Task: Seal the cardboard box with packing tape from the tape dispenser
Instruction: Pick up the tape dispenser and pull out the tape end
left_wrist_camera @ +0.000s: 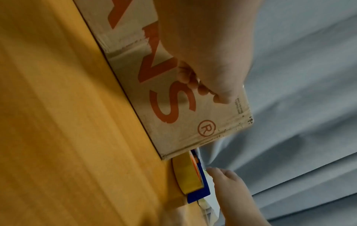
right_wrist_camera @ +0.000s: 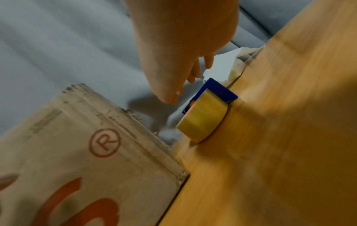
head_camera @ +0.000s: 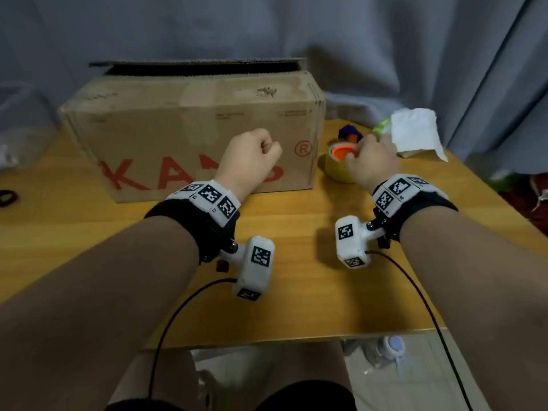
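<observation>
A brown cardboard box point(head_camera: 189, 129) with red lettering stands on the wooden table point(head_camera: 296, 298), its top flap open at the back. My left hand point(head_camera: 252, 155) is curled in a fist in front of the box's face and holds nothing; the left wrist view shows its fingers point(left_wrist_camera: 203, 87) folded into the palm just off the box point(left_wrist_camera: 173, 114). Right of the box lies the tape dispenser point(head_camera: 341, 164), a yellow roll on an orange core with a blue frame. My right hand point(head_camera: 373, 161) hovers over it, its fingers point(right_wrist_camera: 173, 94) relaxed and pointing down, a little above the dispenser point(right_wrist_camera: 203, 119).
A white tissue packet point(head_camera: 415, 134) lies behind the dispenser at the table's right rear. A small black object point(head_camera: 7, 197) sits at the far left edge. Grey curtain point(head_camera: 267, 31) hangs close behind the box. The table's front edge point(head_camera: 296, 336) is near my knees.
</observation>
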The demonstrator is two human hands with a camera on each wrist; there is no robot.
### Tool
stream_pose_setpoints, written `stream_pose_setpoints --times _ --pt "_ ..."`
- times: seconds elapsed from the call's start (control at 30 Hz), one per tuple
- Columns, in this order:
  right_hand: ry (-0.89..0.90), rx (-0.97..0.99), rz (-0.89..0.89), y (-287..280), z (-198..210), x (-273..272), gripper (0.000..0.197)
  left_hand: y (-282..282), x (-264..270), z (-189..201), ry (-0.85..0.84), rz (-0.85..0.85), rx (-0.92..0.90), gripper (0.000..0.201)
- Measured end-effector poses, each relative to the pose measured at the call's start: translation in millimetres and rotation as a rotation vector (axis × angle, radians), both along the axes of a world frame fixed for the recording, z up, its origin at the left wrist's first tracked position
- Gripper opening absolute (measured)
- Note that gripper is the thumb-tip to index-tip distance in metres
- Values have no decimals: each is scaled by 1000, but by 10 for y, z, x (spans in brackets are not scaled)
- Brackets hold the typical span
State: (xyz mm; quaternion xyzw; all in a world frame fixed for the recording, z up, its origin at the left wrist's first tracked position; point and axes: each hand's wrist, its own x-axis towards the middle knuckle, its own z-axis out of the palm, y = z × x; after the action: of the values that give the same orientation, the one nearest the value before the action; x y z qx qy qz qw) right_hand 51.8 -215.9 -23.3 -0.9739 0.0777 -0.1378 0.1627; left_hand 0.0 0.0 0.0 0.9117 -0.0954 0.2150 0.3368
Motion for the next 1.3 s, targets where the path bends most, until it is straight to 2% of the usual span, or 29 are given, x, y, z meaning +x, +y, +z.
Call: stream_pose_setpoints --times 0.13,0.27,0.3,0.33,0.43,0.47,0.53,0.6,0.67,0.77,0.87,0.97,1.03,1.13,1.3 --pt "17 48 -89 -34 44 279 47 -14 95 -60 60 -4 -45 32" --pt "199 73 -125 5 28 471 82 36 129 -137 90 -35 -72 34" --pt "236 55 -140 8 62 473 83 44 128 -148 90 -46 -82 34" --pt "300 8 -135 7 91 454 77 49 122 -158 96 -52 -91 34" --pt "457 -104 -45 -18 156 290 23 40 108 -163 109 -65 -91 33" --pt "458 -108 -39 -20 161 202 15 31 105 -160 111 -70 -91 33" --pt "430 -85 -53 -16 110 57 22 4 101 -145 116 -92 -76 34" --pt "412 40 -64 -22 37 -57 23 -30 82 -117 122 -132 -45 35" --pt "321 261 -110 -48 -22 -170 18 -64 40 -68 142 -180 -32 35" --pt "10 600 -181 -116 -28 -338 20 -95 -37 39 163 -238 -45 33" --pt "-273 830 -63 -130 109 -518 30 -103 -116 209 178 -292 -116 32" --pt "-390 824 193 30 389 -666 57 -81 -219 458 194 -352 -306 32" --pt "-428 752 323 202 586 -723 66 -32 -285 643 158 -371 -395 34" --pt "-511 773 401 455 806 -738 65 108 -394 902 123 -377 -497 42" --pt "-592 781 459 796 1057 -663 57 399 -575 1228 168 -347 -638 62"
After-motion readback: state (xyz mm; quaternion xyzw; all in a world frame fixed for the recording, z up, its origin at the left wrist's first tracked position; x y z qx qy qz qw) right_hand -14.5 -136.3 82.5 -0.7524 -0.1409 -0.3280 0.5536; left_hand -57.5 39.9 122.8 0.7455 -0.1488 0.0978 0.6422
